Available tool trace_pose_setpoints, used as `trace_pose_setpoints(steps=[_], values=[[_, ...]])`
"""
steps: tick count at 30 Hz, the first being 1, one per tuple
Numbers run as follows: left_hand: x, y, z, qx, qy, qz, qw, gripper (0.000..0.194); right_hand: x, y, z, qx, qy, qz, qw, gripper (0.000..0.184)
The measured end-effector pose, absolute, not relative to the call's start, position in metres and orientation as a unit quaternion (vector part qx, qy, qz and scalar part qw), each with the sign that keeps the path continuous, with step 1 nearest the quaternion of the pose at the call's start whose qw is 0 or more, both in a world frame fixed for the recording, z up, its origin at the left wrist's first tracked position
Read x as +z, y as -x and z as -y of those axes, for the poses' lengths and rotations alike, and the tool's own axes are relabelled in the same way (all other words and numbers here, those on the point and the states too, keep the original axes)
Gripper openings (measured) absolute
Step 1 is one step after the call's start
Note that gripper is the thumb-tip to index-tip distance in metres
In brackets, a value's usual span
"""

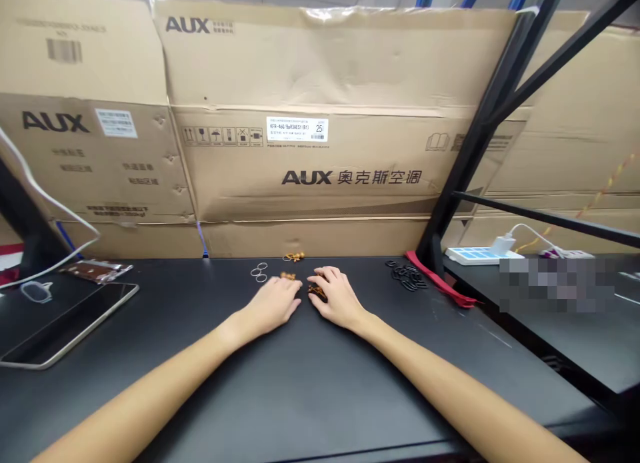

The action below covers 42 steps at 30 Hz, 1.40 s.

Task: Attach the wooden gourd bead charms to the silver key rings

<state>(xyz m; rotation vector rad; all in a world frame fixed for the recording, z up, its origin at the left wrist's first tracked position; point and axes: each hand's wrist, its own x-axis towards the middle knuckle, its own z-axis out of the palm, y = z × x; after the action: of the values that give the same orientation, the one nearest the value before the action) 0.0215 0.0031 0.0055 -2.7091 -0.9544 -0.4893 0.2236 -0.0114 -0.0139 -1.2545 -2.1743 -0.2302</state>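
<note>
My left hand (275, 304) rests low over the black tabletop, fingers stretched forward. Just beyond its fingertips lie small gold pieces (287, 275), partly covered by the hand. Facing it, my right hand (339, 298) has its fingers apart and curved around a small cluster of orange-gold and dark pieces (317, 290), touching or nearly touching them. Their exact kind is too small to make out. Several thin metal rings (259, 272) lie left of my left hand. Farther back, against the cardboard, is a gold trinket (295, 256) with a ring.
Black oval links (407, 275) and a red strap (440, 280) lie at the right. A phone (70, 324) and a brown packet (97, 270) are at the left. Large cardboard boxes (310, 70) wall the back. A black metal post (467, 143) stands beside a power strip (480, 255).
</note>
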Motion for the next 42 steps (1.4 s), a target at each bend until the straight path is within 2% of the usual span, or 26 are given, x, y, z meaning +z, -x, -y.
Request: trace_pose_setpoints(steps=[3, 10, 14, 16, 20, 23, 31, 42], values=[[0.007, -0.017, 0.027, -0.194, 0.939, 0.28, 0.038, 0.023, -0.011, -0.221, 0.018, -0.084, 0.422, 0.853, 0.297, 0.035], [0.011, -0.002, 0.025, -0.231, 0.926, 0.283, -0.097, 0.025, -0.009, -0.221, 0.024, -0.072, 0.387, 0.876, 0.28, 0.018], [0.009, 0.002, 0.016, -0.241, 0.919, 0.279, -0.138, 0.027, -0.008, -0.219, 0.027, -0.058, 0.379, 0.881, 0.276, 0.03], [0.008, 0.002, 0.015, -0.245, 0.919, 0.278, -0.136, 0.028, -0.008, -0.218, 0.028, -0.051, 0.38, 0.883, 0.271, 0.03], [0.008, 0.001, 0.017, -0.244, 0.917, 0.288, -0.13, 0.025, -0.007, -0.217, 0.027, -0.033, 0.378, 0.882, 0.28, 0.013], [0.01, 0.0, 0.018, -0.245, 0.913, 0.297, -0.133, 0.026, -0.008, -0.217, 0.027, -0.013, 0.377, 0.878, 0.296, 0.009], [0.008, -0.004, 0.019, -0.259, 0.917, 0.293, -0.084, 0.008, -0.005, -0.211, 0.031, 0.076, 0.368, 0.861, 0.343, 0.011], [0.006, -0.005, 0.019, -0.254, 0.925, 0.278, -0.045, 0.02, -0.01, -0.213, 0.025, 0.078, 0.384, 0.85, 0.353, 0.015]])
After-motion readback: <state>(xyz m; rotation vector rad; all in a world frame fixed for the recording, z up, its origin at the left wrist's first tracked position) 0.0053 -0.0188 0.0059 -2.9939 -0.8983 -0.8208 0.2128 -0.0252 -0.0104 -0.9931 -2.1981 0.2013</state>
